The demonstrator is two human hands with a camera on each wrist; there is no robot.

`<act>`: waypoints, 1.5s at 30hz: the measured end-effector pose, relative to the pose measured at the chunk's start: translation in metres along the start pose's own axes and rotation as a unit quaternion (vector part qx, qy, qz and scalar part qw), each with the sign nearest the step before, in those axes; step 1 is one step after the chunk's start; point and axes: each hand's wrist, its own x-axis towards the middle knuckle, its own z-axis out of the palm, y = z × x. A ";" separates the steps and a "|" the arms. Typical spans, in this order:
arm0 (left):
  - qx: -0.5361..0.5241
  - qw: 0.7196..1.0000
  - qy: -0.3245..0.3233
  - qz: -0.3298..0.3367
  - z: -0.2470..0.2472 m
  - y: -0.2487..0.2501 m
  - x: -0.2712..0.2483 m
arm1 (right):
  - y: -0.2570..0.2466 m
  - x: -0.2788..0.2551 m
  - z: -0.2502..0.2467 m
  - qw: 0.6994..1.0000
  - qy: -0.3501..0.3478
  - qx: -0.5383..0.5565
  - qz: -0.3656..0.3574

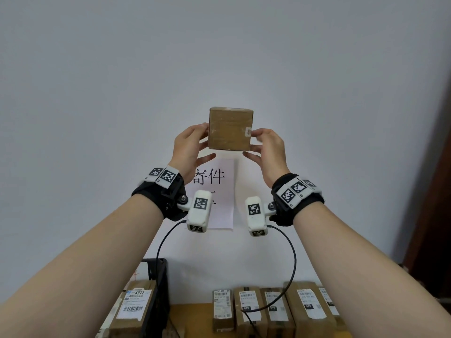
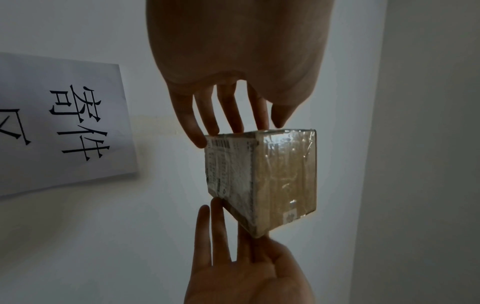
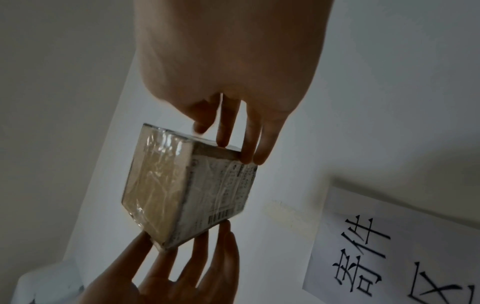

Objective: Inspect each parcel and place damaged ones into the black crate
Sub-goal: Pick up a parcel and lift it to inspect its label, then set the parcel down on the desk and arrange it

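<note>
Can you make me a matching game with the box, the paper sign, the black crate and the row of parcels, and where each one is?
Things:
1. box
2. paper sign
3. black crate
4. row of parcels

Places:
A. stuck on the wall
B. lying side by side on the table
C. held up between the left hand and right hand
D. low on the left, with a parcel inside

Pairs: 1-C, 2-A, 3-D, 4-B

Both hands, left (image 1: 189,145) and right (image 1: 268,148), hold parcel (image 1: 230,129) aloft before wall.
</note>
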 end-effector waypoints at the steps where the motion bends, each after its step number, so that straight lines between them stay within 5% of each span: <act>1: 0.003 1.000 0.004 -0.003 0.001 0.000 0.000 | 0.000 0.001 0.000 1.000 -0.006 0.012 0.010; 7: 0.101 0.993 -0.031 -0.060 -0.001 -0.015 -0.005 | 0.027 0.005 -0.008 0.998 -0.029 -0.045 -0.019; 12: 0.174 0.974 -0.074 -0.124 -0.018 -0.079 -0.015 | 0.078 -0.006 -0.025 0.988 -0.041 -0.150 -0.020; 23: 0.151 0.906 -0.051 -0.392 -0.076 -0.292 -0.080 | 0.265 -0.065 -0.097 0.941 -0.099 -0.234 0.225; 31: 0.154 0.822 -0.006 -0.548 -0.138 -0.437 -0.168 | 0.414 -0.138 -0.137 0.862 -0.163 -0.260 0.403; 39: 0.144 0.779 0.103 -0.602 -0.166 -0.523 -0.204 | 0.513 -0.178 -0.157 0.820 -0.196 -0.243 0.480; 45: 0.203 0.789 0.105 -0.570 -0.170 -0.562 -0.210 | 0.533 -0.181 -0.153 0.794 -0.274 -0.302 0.450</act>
